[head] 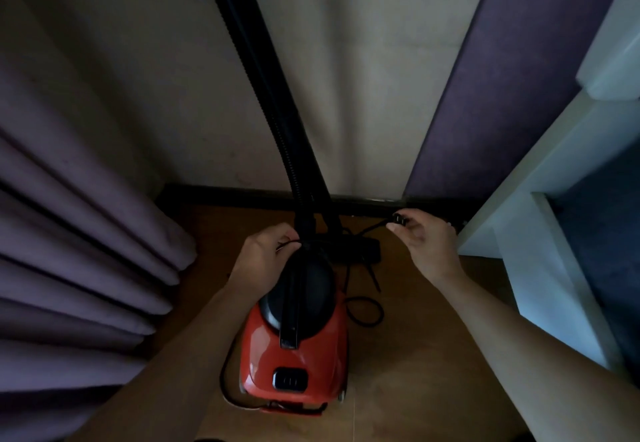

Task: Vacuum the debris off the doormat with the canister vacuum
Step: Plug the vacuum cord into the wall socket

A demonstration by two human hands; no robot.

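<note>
A single wide-angle view from the person's head looks steeply down and forward, facing the cream painted wall (363,78) across the brown wooden floor (415,355). Both forearms enter from the bottom edge. The left hand (266,251) and right hand (426,241) sit near mid-frame, close to the lens. The red-and-black plastic canister vacuum (294,355) lies just below centre.

I read this as a home interior, a room corner. Pleated purple curtain (86,234) hangs down to a wood-look floor (415,355). Cream wall (363,78) with dark skirting board (225,192). White shelf unit (540,178) at right. A red household canister vacuum (294,365) stands on the floor.
</note>
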